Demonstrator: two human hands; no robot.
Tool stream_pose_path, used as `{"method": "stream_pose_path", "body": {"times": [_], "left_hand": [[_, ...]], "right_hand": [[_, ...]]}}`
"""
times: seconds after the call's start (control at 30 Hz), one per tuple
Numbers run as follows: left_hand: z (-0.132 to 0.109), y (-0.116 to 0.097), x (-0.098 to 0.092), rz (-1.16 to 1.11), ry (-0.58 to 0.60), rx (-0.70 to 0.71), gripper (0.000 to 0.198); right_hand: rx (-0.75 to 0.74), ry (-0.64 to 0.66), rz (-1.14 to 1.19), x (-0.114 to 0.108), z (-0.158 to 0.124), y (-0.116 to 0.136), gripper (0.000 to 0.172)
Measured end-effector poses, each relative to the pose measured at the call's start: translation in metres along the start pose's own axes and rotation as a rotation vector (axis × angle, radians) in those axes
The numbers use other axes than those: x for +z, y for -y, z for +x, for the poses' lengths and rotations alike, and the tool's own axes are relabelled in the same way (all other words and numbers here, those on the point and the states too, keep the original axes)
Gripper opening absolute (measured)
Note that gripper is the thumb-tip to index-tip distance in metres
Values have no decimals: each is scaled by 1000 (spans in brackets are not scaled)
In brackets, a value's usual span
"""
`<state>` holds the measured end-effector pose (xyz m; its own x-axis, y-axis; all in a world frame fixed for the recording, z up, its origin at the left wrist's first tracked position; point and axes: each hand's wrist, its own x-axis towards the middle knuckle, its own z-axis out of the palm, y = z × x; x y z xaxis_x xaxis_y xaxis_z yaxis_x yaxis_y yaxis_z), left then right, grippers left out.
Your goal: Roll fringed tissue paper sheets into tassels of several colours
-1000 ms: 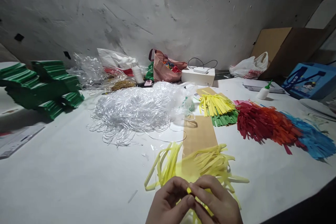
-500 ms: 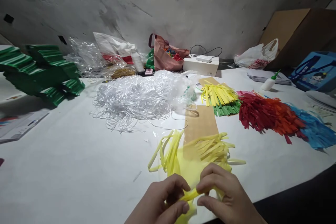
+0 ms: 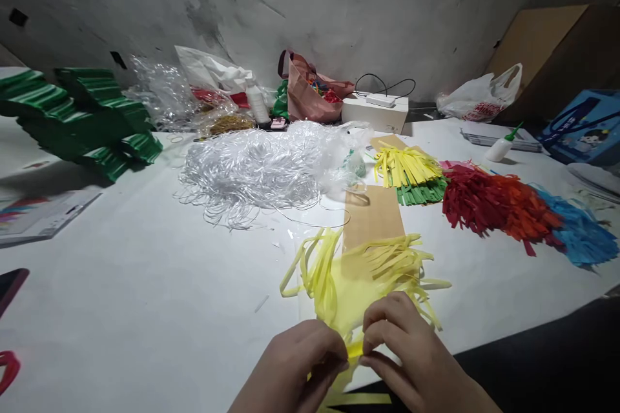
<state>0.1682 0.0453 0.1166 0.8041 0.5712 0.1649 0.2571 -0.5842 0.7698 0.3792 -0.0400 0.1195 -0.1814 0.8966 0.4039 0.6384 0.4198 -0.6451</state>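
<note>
L hand (image 3: 298, 358), R hand (image 3: 411, 345): fingers clamped on yellow strip (image 3: 355, 350)
Strip: rolling step, we guess; next prob. needs even grip

Can read no whole word or number with certainty. Can make out bold red lettering (image 3: 484, 111) across the front of the white bag (image 3: 479, 94) at the back right, too creased and blurred to spell, and pale characters (image 3: 564, 122) on the left part of the blue bag (image 3: 588, 145) at the right edge, too small to tell. Can also see tiny dark print (image 3: 396, 128) low on the right of the white box's front (image 3: 371, 115), and blurred printing on the packet (image 3: 51, 216) lying on the table (image 3: 194, 310) at far left, likewise illegible.
</note>
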Motion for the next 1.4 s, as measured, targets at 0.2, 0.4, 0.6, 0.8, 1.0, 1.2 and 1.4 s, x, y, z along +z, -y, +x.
{"method": "stream_pose_path", "body": {"times": [0.2, 0.4, 0.6, 0.8, 1.0, 1.2, 1.4], "left_hand": [[-2, -2, -1, 17, -38, 110, 18], [-4, 6, 4, 47, -56, 119, 17], [-6, 5, 5, -1, -27, 63, 16], [-5, 7, 8, 10, -45, -11, 16], [-7, 10, 11, -7, -23, -37, 16], [-1, 4, 8, -7, 20, -53, 21], [-2, -1, 4, -179, 42, -179, 24]], "right_hand": [[-53, 12, -61, 5, 1, -1, 12], [-82, -49, -80, 8, -1, -2, 15], [10, -45, 74, 12, 1, -6, 20], [62, -130, 161, 21, -2, -8, 24], [113, -66, 202, 19, -6, -9, 22], [208, 30, 256, 15, -7, -5, 13], [361, -64, 330, 18, -9, -4, 19]]}}
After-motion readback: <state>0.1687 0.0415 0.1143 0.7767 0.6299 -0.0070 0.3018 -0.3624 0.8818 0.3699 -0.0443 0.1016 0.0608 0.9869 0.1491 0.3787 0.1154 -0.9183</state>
